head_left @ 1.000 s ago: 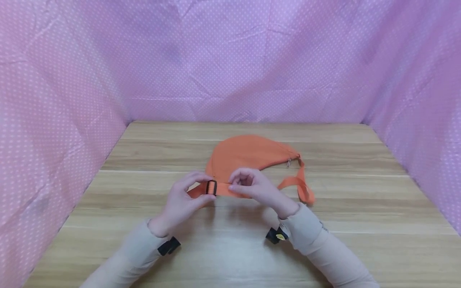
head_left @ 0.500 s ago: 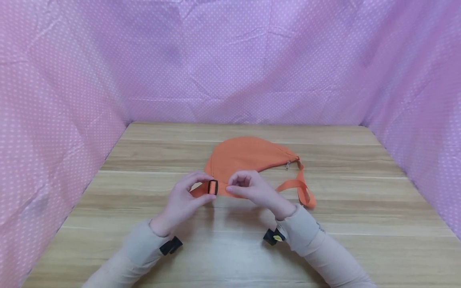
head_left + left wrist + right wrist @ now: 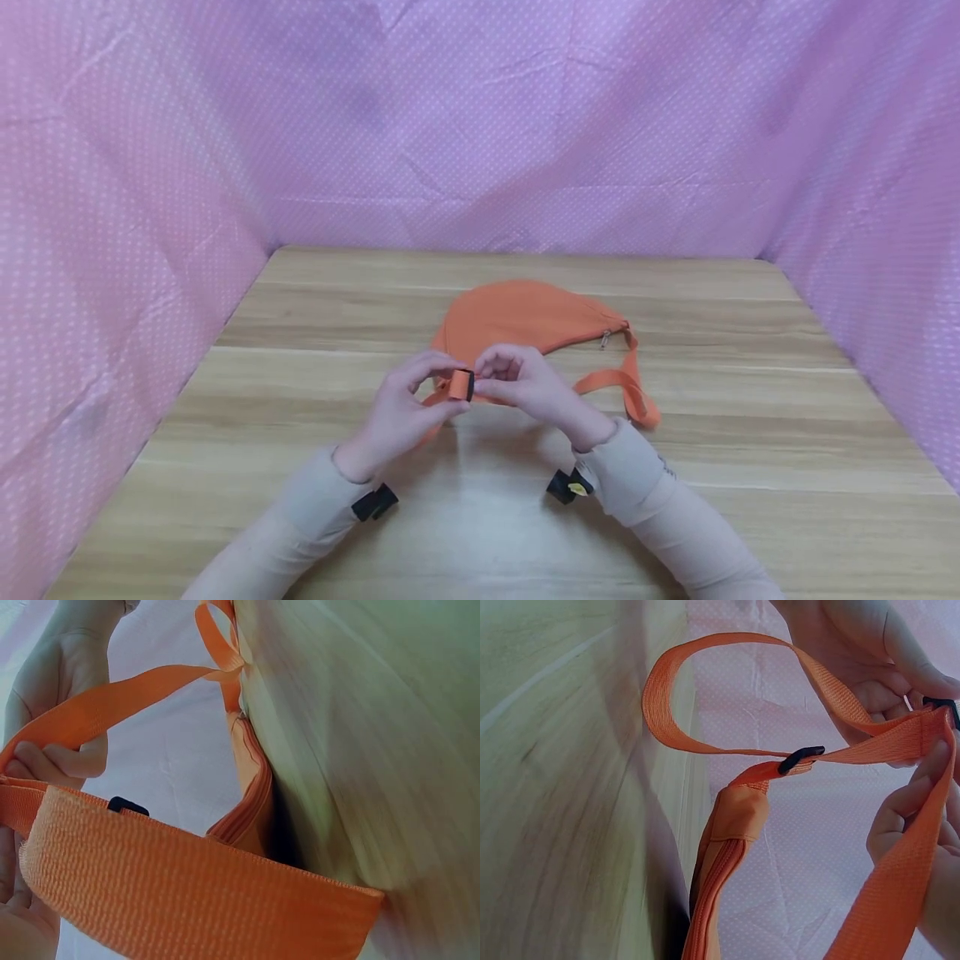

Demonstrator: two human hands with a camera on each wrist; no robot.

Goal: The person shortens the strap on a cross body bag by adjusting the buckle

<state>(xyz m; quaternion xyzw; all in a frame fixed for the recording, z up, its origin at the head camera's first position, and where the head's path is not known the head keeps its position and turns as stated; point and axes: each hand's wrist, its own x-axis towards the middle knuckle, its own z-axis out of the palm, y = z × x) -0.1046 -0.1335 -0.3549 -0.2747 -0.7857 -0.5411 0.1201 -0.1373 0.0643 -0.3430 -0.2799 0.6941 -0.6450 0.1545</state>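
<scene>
An orange fabric waist bag [image 3: 517, 312] lies on the table, its zip pull [image 3: 605, 339] at the right end. My left hand [image 3: 393, 412] holds a black strap slider [image 3: 471, 386] between thumb and fingers, in front of the bag. A short loop of orange webbing stands up at the slider. Close beside it, my right hand [image 3: 534, 385] pinches the orange strap [image 3: 900, 877]. In the right wrist view the webbing makes a wide loop back to a black ring [image 3: 801, 760] at the bag's end. The left wrist view has webbing [image 3: 187, 877] across its foreground.
The wooden table [image 3: 480, 517] carries the bag near its middle. A slack length of strap [image 3: 637, 400] curls on the right. Pink dotted cloth [image 3: 480, 125] hangs behind and on both sides. Black wrist devices [image 3: 375, 502] sit under the sleeves.
The left hand has moved slightly right with the slider, closer to the right hand. The slider has turned from facing up to edge-on, and webbing now bulges beside it.
</scene>
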